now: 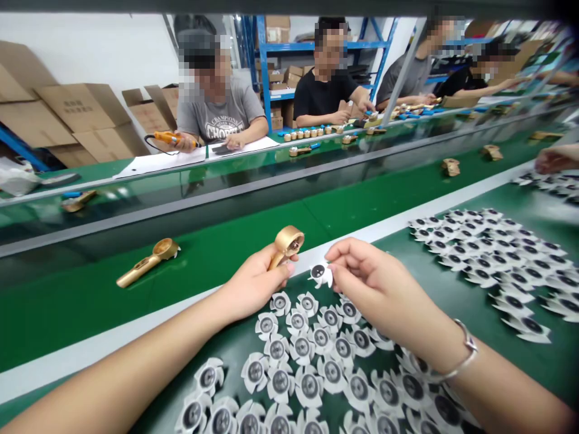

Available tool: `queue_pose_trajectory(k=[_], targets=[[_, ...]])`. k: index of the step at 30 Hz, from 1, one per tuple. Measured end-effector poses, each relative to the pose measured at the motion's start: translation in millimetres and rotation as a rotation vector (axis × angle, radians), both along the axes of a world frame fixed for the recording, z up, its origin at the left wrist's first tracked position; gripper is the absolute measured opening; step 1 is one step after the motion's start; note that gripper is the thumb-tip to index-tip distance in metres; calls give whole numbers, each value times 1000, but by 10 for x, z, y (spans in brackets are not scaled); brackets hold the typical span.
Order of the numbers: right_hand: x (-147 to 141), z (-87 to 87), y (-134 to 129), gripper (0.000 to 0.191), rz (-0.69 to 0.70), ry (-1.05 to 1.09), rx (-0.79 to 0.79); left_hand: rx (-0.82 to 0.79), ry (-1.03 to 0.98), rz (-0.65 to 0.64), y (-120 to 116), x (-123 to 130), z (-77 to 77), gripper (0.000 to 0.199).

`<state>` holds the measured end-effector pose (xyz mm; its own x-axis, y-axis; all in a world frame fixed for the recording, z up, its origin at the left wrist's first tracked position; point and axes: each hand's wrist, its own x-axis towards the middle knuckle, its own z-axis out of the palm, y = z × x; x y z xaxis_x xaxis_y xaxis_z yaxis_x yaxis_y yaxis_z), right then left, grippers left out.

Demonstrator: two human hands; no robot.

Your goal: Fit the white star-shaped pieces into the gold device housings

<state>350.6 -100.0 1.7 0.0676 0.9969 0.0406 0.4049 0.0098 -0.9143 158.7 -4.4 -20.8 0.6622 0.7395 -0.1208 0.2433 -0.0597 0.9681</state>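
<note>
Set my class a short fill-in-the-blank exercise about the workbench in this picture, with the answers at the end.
1. The left hand holds a ring-ended part coloured ____.
2. The right hand holds just ____ fan wheel.
3. The bracelet circles the ____ wrist.
4. The corded tool held by the person at the picture's far left is ____.

Missing words: gold; one; right; orange.

From here, the left hand hides the lower end of a gold, ring-headed housing; right of it, the right hand covers one edge of a white, dark-hubbed fan wheel.
</note>
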Motion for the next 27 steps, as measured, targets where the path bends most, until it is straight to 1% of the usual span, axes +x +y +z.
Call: queue_pose_trajectory(k=[3,6,10,15,16,18,20,22,24,27], targets=[[-30,28,14,10,-19,154,-61,175,158,-22,-120,26,80,17],[-43,52,27,15,-29,253,-115,267,268,-42,-193,40,105,13],[-46,65,23,21,-50,298,-136,385,307,-58,-221,38,105,11],[-62,70,10,20,-47,370,-141,554,372,-59,-241,11,122,5],[-69,71,12,20,-46,404,-144,585,393,-65,-241,-1,125,6],[-84,72,15,20,-36,480,-138,651,434,-72,-232,-27,132,14],[-98,74,12,22,-22,546,-109,713,468,-76,-214,-48,138,17],[-110,78,0,24,-3,598,-67,742,492,-92,-197,-59,143,17],[-118,82,-17,26,18,630,-27,729,491,-110,-189,-60,144,18],[-121,83,-33,25,54,659,-8,733,465,-111,-199,-59,135,20]])
